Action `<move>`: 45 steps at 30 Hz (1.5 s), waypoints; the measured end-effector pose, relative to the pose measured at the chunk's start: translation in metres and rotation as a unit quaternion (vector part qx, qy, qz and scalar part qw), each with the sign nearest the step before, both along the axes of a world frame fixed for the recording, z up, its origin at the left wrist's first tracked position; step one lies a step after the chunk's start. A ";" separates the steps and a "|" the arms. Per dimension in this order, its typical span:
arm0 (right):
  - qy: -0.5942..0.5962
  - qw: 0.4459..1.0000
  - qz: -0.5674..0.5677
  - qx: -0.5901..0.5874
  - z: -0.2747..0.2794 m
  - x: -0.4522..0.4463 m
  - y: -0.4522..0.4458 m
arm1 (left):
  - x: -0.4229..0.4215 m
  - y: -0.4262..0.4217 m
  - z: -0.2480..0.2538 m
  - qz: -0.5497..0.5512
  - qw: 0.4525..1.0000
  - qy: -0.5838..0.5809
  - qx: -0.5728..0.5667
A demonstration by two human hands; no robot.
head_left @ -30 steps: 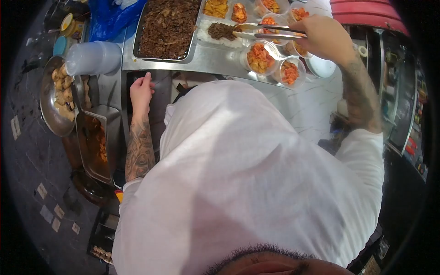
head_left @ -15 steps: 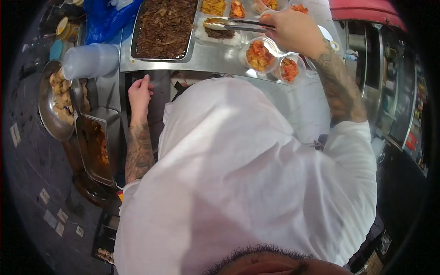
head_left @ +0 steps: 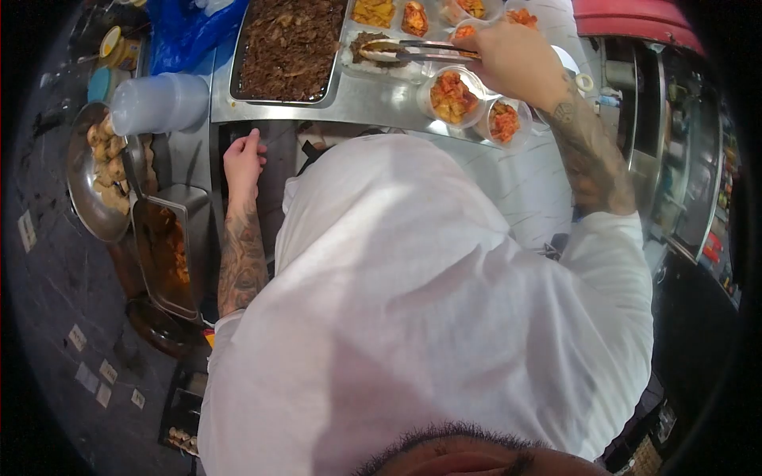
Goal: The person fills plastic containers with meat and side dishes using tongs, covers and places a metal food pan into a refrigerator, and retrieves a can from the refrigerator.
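Observation:
Metal tongs (head_left: 432, 52) are gripped in my right hand (head_left: 516, 63), their tips on the dark shredded meat (head_left: 365, 44) that lies over white rice (head_left: 383, 71). The rice is in a divided tray, whose other compartments hold yellow food (head_left: 373, 12) and a red-orange side dish (head_left: 414, 17). Left of this tray stands a deep metal pan (head_left: 287, 51) full of dark shredded meat. My left hand (head_left: 244, 163) hangs by the counter's near edge, fingers loosely curled together; whether something small is in them cannot be made out.
Clear cups of red-orange food (head_left: 453, 97) (head_left: 503, 121) stand right of the tray. At left are stacked plastic containers (head_left: 159, 103), a blue bag (head_left: 190, 32), a metal bowl with pale brown pieces (head_left: 79, 186) and a pan with orange-red food (head_left: 171, 246).
My right hand and the tongs have moved left from the cups' side. Meat held in the tongs a second ago now lies on the rice. My left hand has hardly moved.

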State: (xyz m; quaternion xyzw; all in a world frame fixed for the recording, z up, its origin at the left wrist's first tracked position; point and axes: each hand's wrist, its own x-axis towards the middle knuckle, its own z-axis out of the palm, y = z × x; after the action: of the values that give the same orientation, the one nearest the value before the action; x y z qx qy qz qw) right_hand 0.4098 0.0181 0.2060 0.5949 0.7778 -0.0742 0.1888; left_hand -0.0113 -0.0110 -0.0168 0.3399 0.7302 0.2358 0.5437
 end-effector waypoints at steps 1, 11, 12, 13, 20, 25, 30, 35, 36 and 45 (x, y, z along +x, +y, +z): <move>0.008 1.000 -0.001 0.014 -0.001 0.000 0.000 | -0.001 0.000 0.000 -0.002 1.000 -0.002 0.004; 0.027 0.999 -0.031 0.033 0.021 0.020 -0.015 | -0.006 -0.004 -0.004 0.003 1.000 -0.014 -0.008; 0.027 0.999 -0.032 0.032 0.025 0.018 -0.013 | -0.006 -0.005 -0.004 0.003 1.000 -0.013 -0.009; 0.022 0.999 -0.040 0.024 0.029 0.016 -0.011 | -0.005 -0.005 -0.004 0.005 1.000 -0.013 -0.011; -0.009 0.999 -0.029 -0.035 0.005 0.026 -0.006 | -0.006 0.001 -0.004 0.004 1.000 -0.011 -0.009; -0.024 0.999 -0.041 -0.003 0.032 0.023 -0.009 | -0.005 0.002 -0.004 -0.006 1.000 0.000 -0.014; -0.012 0.998 -0.060 -0.008 0.030 0.022 -0.015 | -0.003 -0.003 -0.002 0.002 1.000 -0.010 -0.016; -0.013 0.998 -0.059 -0.009 0.012 0.026 -0.017 | -0.005 -0.004 -0.003 -0.006 1.000 -0.013 -0.017; -0.013 0.998 -0.058 -0.009 0.014 0.027 -0.018 | -0.004 -0.003 -0.001 -0.005 1.000 -0.014 -0.017; 0.028 0.998 -0.045 0.021 0.010 0.007 -0.010 | 0.003 0.004 0.010 -0.001 1.000 -0.027 -0.007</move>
State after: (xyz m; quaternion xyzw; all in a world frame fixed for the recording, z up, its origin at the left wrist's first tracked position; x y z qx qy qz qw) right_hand 0.4167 0.0078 0.2160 0.6305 0.7568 -0.0831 0.1511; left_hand -0.0085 -0.0072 -0.0064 0.3308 0.7163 0.2393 0.5659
